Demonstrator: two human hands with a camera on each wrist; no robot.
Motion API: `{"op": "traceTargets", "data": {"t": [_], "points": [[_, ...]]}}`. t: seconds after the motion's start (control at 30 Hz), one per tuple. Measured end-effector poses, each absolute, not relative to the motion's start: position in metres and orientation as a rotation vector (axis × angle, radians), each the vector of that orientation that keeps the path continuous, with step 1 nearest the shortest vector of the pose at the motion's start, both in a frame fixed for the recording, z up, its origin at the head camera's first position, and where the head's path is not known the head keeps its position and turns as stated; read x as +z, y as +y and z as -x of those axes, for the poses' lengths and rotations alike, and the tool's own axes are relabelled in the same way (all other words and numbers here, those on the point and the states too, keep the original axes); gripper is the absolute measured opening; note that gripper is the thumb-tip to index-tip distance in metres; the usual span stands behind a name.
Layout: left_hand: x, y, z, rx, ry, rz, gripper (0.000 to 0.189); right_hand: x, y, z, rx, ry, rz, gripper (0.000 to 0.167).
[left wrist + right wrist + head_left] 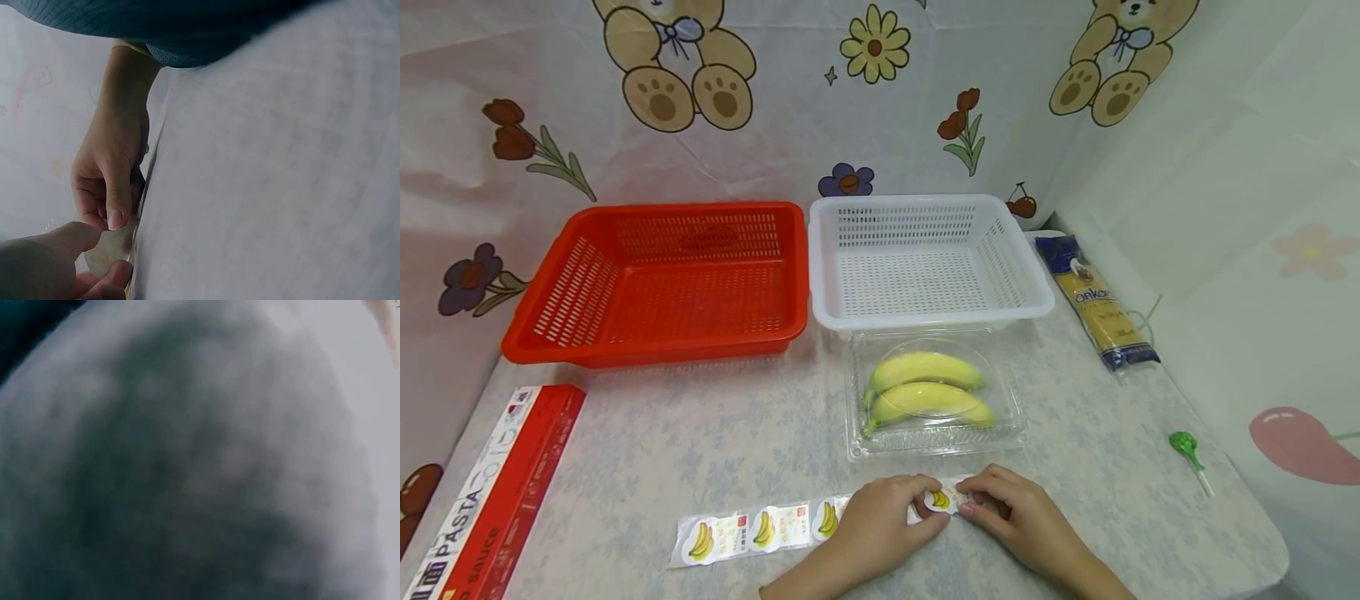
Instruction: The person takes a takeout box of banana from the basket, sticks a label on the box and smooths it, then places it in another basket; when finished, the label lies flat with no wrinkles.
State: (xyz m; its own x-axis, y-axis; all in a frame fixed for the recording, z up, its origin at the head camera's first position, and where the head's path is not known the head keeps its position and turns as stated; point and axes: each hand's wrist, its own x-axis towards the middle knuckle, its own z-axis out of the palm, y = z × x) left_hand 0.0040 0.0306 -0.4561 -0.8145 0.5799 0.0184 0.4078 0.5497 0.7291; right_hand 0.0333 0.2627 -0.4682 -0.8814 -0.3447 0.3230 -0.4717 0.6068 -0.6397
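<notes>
A strip of banana stickers (775, 528) lies along the table's front, each label printed with yellow bananas. Over its right part is my left hand (887, 523), thumb and forefinger pinching the strip beside one sticker (938, 500). My right hand (1021, 515) pinches that label's right side, its fingertips close to the left ones. In the left wrist view the pale sticker (109, 251) shows between both hands' fingers. Just beyond them, a clear plastic box (940, 446) holds two bananas (928, 402). The right wrist view is mostly a dark blur.
Behind the box stand a red basket (700, 346) and a white basket (925, 319). A long red pasta box (512, 492) lies at left. At right are a pasta packet (1097, 304) and a green lollipop (1184, 443) near the table's edge.
</notes>
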Motion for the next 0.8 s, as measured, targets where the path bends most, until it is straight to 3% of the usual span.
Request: {"op": "traceTargets", "data": {"t": [0.33, 0.8], "points": [[-0.453, 0.031, -0.007, 1.147, 2.624, -0.876, 0.018, -0.461, 0.266, -0.033, 1.203, -2.714, -0.698, 0.028], [-0.426, 0.020, -0.011, 1.326, 2.643, -1.096, 0.015, -0.437, 0.262, -0.039, 1.572, -2.592, -0.793, 0.040]]}}
